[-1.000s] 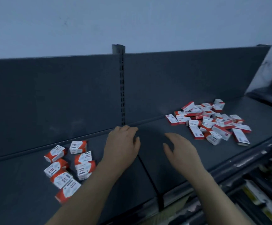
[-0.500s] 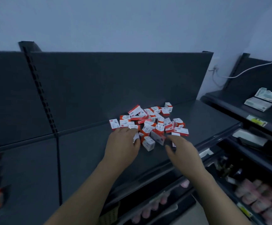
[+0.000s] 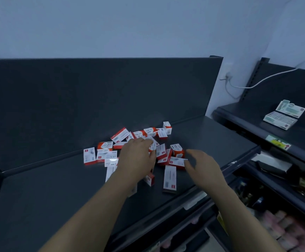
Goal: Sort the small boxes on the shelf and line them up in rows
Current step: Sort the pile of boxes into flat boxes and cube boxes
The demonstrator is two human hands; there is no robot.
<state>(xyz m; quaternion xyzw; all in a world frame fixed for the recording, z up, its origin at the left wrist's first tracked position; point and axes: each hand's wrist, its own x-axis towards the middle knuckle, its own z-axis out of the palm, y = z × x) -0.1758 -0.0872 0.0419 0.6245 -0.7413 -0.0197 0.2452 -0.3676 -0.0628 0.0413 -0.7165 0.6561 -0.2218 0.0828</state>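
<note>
A loose pile of several small red-and-white boxes (image 3: 119, 136) lies on the dark grey shelf (image 3: 211, 142), near its back panel. My left hand (image 3: 137, 157) rests palm down on the middle of the pile, fingers curled over a box and hiding those beneath it. My right hand (image 3: 201, 166) hovers at the pile's right edge, fingers spread, its fingertips close to a flat box (image 3: 177, 161). One long box (image 3: 169, 179) lies apart, nearer the shelf's front edge.
The shelf's front edge (image 3: 193, 199) runs diagonally below my arms. A second shelf unit on the right holds greenish-white packets (image 3: 282, 115). A white cable (image 3: 257, 82) hangs on the wall. Lower shelves at the bottom right carry dim, blurred goods.
The view swung right, away from the left group of boxes. Both hands travelled to the right pile; my left hand now lies over its middle and my right hand at its edge.
</note>
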